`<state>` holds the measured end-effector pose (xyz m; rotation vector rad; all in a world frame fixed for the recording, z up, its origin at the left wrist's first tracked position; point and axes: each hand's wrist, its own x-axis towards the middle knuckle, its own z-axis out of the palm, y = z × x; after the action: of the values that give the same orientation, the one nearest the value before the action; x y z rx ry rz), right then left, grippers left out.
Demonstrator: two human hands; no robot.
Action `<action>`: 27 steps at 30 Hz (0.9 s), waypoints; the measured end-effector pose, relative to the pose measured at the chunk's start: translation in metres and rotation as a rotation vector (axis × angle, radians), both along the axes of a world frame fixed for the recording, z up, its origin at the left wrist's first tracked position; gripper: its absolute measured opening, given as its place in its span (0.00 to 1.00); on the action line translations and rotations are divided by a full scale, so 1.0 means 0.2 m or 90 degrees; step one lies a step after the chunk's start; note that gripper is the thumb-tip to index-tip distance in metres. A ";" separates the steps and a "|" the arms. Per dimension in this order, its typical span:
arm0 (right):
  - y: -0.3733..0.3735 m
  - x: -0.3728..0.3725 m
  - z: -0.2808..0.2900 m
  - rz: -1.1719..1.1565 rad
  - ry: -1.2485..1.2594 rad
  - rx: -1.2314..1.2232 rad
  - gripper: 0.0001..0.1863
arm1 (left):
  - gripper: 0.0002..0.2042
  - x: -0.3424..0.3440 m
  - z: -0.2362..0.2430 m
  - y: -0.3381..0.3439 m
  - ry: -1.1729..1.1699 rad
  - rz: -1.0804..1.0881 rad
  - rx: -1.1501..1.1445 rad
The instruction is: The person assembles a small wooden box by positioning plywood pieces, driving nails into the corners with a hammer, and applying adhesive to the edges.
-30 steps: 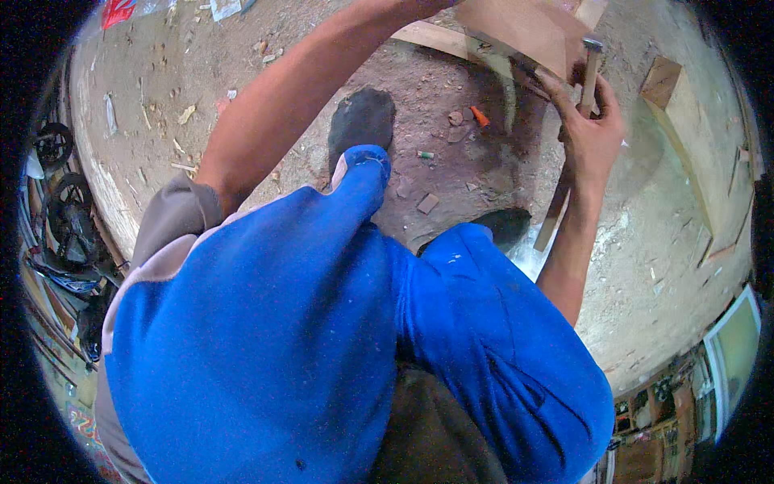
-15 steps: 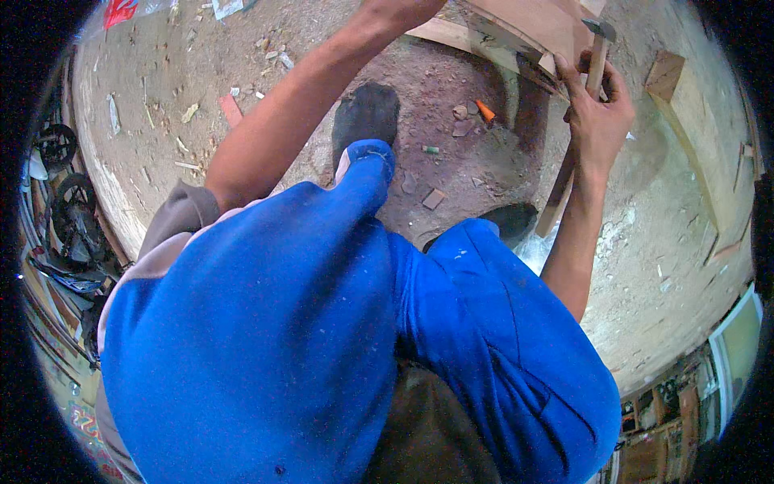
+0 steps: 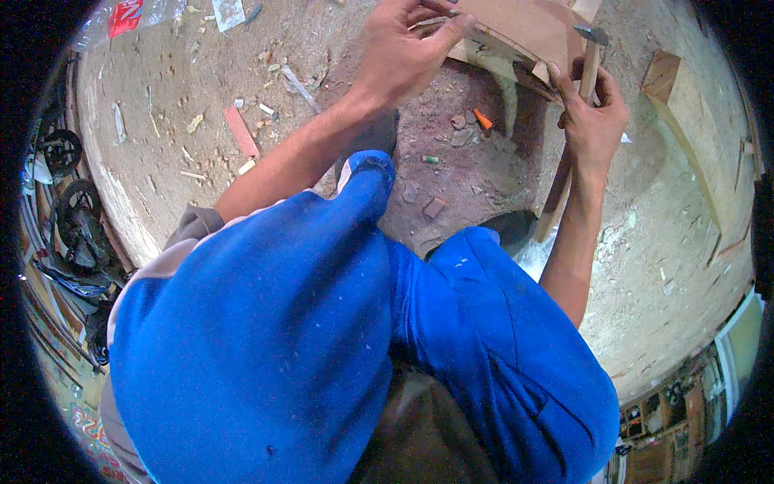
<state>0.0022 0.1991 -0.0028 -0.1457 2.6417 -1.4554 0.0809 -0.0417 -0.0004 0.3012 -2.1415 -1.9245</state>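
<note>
The left hand (image 3: 399, 56) pinches the board (image 3: 516, 28) edge; the right hand (image 3: 592, 113) grasps the hammer (image 3: 590, 56) handle. The board looks stiff and light.

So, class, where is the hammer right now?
In the head view the hammer is at the upper right, upright in the right hand, its head beside the edge of the wooden board.

A wooden board (image 3: 516, 28) lies at the far edge of the floor (image 3: 161, 161), ahead of the person's knees. The left hand (image 3: 403, 56) rests on its left end; the right hand (image 3: 592, 121) is at its right end, with a hammer (image 3: 591, 52) in its grip. Wood scraps (image 3: 240, 131) lie to the left, a plank (image 3: 685, 121) to the right.
</note>
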 end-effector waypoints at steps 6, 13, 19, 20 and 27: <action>0.02 -0.02 -0.01 0.005 -0.011 -0.005 0.24 | 0.08 0.03 0.05 0.05 0.074 0.027 -0.064; 0.01 -0.01 0.05 -0.019 -0.101 -0.053 0.21 | 0.08 0.00 -0.10 -0.02 -0.010 0.053 0.059; 0.02 0.00 0.09 -0.026 -0.197 -0.095 0.21 | 0.07 0.01 -0.09 -0.02 -0.085 0.054 0.050; 0.02 0.00 0.09 -0.030 -0.187 -0.093 0.20 | 0.07 0.00 -0.08 -0.01 -0.082 0.057 0.054; 0.02 0.00 0.08 -0.028 -0.187 -0.093 0.21 | 0.06 0.00 -0.11 -0.02 -0.052 0.051 0.008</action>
<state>0.0024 0.2034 0.0136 0.1061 2.3214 -1.5486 0.0809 -0.0461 -0.0221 0.4677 -2.1347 -1.9126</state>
